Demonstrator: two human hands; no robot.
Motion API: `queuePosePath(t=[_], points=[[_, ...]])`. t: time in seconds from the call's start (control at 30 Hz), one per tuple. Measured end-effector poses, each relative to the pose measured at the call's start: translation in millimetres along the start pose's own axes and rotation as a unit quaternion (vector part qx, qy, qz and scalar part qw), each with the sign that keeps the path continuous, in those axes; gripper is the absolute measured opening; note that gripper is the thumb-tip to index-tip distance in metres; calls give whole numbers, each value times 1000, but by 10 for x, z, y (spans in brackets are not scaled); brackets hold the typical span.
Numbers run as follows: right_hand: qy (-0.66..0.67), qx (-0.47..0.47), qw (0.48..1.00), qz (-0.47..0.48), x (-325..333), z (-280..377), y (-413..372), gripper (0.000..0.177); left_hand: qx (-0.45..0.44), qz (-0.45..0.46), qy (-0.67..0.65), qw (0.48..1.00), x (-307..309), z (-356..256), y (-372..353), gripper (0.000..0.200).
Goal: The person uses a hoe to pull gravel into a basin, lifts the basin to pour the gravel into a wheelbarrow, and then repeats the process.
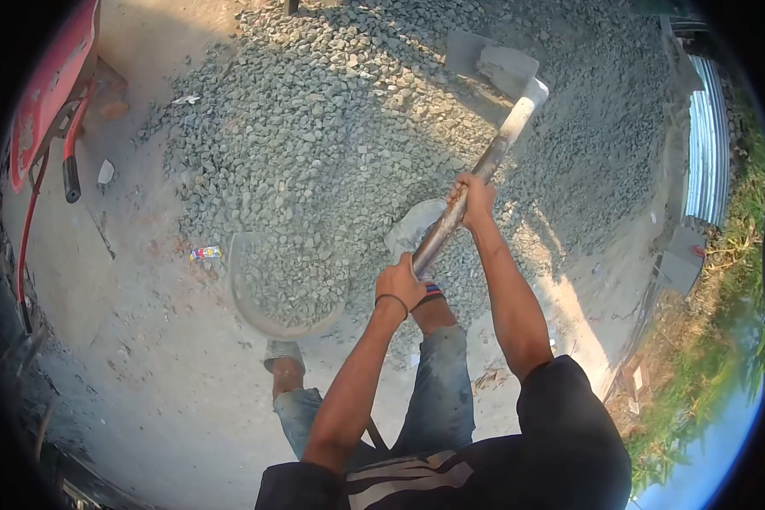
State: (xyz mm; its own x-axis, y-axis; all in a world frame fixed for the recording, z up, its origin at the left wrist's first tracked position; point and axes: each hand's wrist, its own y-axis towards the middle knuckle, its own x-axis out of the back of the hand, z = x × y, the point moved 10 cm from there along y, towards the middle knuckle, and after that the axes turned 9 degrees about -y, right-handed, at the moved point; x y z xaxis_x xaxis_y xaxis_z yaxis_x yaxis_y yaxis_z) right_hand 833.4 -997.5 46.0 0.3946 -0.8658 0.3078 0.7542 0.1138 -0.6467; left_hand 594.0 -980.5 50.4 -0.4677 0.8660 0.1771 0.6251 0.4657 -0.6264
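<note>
My left hand (401,285) is closed round the lower end of a hoe's (450,223) long handle, a dark band on its wrist. Farther up the same handle, my right hand (476,200) is wrapped round it too. The wide grey hoe blade (506,68) is at the upper right, over the gravel pile. A shallow pan (245,313) filled with gravel lies on the ground to the left of my left hand. Loose gravel (314,127) spreads from the pan up to the blade.
A red wheelbarrow (55,81) with a black-gripped handle stands at the left. A small colourful packet (205,252) lies beside the pan. Corrugated metal sheeting (707,140) and grass (705,340) border the right side. My feet are close to the gravel.
</note>
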Motion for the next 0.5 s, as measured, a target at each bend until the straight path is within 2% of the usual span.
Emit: queuePosePath(t=[0.07,0.17,0.2,0.27,0.33,0.4,0.5], points=[[13,-1,1000,-21,110,-120,286,12,-23,13,13,1000,-127,-5,240,33],[-43,-116,992,-36,-42,-1053,-39,11,57,62,34,996,-296,806,-127,34],[-63,-158,985,-32,-118,-1433,-256,11,88,70,33,993,-232,1085,-394,35],[7,-249,968,43,-524,-2127,-552,10,156,65,85,982,187,1321,-813,36],[-58,-265,961,58,-818,-2398,-979,9,182,67,83,977,427,1679,-1167,37],[-22,-313,946,79,-907,-2985,-1348,9,232,58,106,965,583,1858,-1641,35],[-61,-355,926,108,-865,-3725,-2018,9,273,51,97,956,541,2291,-2448,41]])
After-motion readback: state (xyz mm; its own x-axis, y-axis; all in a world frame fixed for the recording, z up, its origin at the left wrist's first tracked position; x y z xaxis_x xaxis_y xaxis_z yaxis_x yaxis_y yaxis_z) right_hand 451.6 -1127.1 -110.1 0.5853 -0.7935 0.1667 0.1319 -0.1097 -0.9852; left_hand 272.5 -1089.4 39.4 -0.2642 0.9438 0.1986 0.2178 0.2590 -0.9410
